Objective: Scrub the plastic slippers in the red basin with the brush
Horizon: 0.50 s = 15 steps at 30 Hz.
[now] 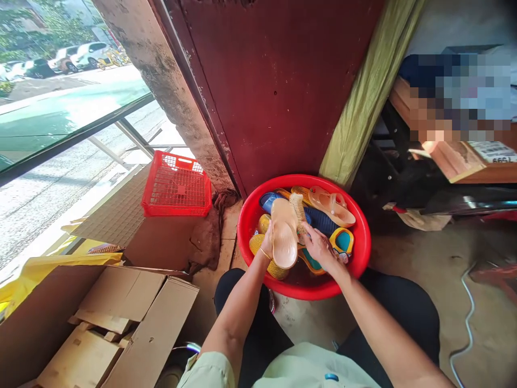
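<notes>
A beige, shiny sandal point(285, 245) is held over the basin by my left hand point(267, 240), its fingers wrapped round one side. My right hand point(319, 248) grips a scrub brush point(298, 210) with pale bristles, which is against or right beside the sandal's edge. Below both hands sits a round red basin point(365, 242) with several shoes in it. Among them are a clear peach sandal point(329, 205), a dark blue slipper point(323, 223), a yellow and teal shoe point(342, 241) and yellow woven-looking shoes point(278, 270).
A red plastic crate point(177, 186) rests on cardboard at the left, beside a brown cloth point(212, 237). Nearer stands an open cardboard box point(149, 328). Behind the basin rises a dark red door point(278, 91) with a yellow-green curtain point(371, 97). A cable point(470, 307) lies on the right floor.
</notes>
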Tool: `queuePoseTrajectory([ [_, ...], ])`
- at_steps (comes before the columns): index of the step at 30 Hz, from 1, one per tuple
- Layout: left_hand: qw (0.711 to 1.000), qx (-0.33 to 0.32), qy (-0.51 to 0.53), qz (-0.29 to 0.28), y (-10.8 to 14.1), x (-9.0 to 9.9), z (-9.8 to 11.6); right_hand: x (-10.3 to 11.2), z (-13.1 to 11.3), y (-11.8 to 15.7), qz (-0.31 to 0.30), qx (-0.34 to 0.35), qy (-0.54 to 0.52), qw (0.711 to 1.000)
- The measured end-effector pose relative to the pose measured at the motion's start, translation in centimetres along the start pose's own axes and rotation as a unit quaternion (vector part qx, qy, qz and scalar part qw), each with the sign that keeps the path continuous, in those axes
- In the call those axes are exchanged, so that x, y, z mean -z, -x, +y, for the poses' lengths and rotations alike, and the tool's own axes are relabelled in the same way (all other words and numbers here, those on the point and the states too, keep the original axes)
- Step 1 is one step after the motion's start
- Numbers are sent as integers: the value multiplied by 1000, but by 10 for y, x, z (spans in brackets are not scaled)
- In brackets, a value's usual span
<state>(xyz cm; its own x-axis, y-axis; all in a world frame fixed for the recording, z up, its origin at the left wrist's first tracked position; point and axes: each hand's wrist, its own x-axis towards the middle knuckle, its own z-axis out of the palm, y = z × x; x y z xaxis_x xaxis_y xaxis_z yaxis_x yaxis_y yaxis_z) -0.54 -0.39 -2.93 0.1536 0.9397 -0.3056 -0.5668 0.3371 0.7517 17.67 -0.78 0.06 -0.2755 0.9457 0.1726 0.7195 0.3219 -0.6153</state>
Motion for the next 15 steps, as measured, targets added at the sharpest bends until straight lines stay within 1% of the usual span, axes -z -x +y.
queuePoseTrajectory([
  [2, 999, 41, 14, -22, 3, 3, 6, 6, 7, -13, -11, -35, 12, 999],
  [4, 998, 53, 11, -42, 5, 6, 9, 12, 8, -14, 11, -49, 17, 999],
  [5, 998, 43, 9, -42, 4, 7, 9, 16, 5, -11, 26, -36, 18, 999],
  [6, 999, 21, 7, -35, 2, 7, 8, 19, 1, -8, 34, -12, 23, 999],
  [7, 1000, -9, 2, -25, 0, 7, 5, 21, -6, -5, 30, 20, 33, 999],
  [9, 998, -63, -13, -11, -7, 5, -2, 25, -19, -1, -11, 76, 74, 994],
  [10, 997, -80, -20, -9, -10, 3, -6, 27, -23, -1, -32, 87, 102, 990],
  [12, 994, -100, -38, -13, -13, 0, -11, 29, -23, -4, -44, 75, 154, 984],
  [13, 994, -101, -46, -16, -14, -2, -13, 30, -17, -6, -36, 62, 172, 982],
  [15, 993, -100, -63, -22, -12, -3, -13, 33, 2, -11, -10, 42, 185, 982],
])
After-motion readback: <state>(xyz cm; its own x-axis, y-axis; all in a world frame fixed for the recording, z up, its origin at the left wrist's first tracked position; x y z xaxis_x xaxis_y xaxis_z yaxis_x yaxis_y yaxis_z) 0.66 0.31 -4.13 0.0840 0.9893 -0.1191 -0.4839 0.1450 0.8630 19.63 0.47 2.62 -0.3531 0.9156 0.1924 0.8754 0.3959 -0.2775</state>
